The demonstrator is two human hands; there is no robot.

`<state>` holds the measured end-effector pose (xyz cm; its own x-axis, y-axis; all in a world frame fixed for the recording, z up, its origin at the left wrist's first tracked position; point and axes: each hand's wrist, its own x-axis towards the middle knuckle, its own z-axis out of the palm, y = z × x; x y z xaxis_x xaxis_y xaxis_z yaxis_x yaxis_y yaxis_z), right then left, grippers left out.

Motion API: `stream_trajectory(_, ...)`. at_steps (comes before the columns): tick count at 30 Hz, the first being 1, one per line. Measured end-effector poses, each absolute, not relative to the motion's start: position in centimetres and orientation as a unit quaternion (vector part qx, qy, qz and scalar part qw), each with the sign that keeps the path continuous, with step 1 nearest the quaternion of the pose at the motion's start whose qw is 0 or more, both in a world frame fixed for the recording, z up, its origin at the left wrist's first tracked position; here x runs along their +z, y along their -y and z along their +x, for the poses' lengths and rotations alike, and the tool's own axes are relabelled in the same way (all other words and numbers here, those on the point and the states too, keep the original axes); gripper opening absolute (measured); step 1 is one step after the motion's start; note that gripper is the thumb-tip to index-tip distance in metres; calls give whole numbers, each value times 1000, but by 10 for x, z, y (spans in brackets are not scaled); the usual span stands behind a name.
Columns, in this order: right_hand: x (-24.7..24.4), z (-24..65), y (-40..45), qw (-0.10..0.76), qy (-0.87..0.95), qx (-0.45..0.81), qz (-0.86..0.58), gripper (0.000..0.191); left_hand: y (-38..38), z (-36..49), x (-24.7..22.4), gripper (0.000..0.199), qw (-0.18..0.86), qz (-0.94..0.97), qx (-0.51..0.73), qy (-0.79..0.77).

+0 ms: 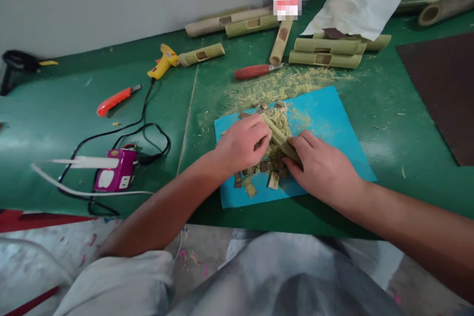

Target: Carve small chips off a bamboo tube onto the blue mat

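A short green bamboo tube (278, 134) lies slanted over the blue sheet (333, 123), its far end pointing up and to the left. My right hand (324, 163) is closed around the tube's near end. Beside the far end, my left hand (245, 142) is curled shut; something dark shows between its fingers, too hidden to name. Under and around both hands lie pale shavings (283, 123) and several small bamboo chips (250, 186).
Beyond the sheet lie a red-handled knife (254, 71) and several notched bamboo tubes (326, 46). To the left are an orange utility knife (116, 101), a yellow glue gun (163, 62) and a purple power adapter (115, 170) with loose cables. A dark brown sheet (444, 89) sits right.
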<state>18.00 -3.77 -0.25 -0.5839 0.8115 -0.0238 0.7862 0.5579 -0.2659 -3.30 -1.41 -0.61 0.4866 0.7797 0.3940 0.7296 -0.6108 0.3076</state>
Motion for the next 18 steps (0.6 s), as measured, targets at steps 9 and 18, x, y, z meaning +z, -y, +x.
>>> stream_trajectory(9,-2,180,38,54,881,125,-454,20,12,-35,-6,18,39,862,257,-435)
stream_trajectory(18,-2,181,38,52,880,124,-455,20,14,-32,-5,17,40,853,264,-449)
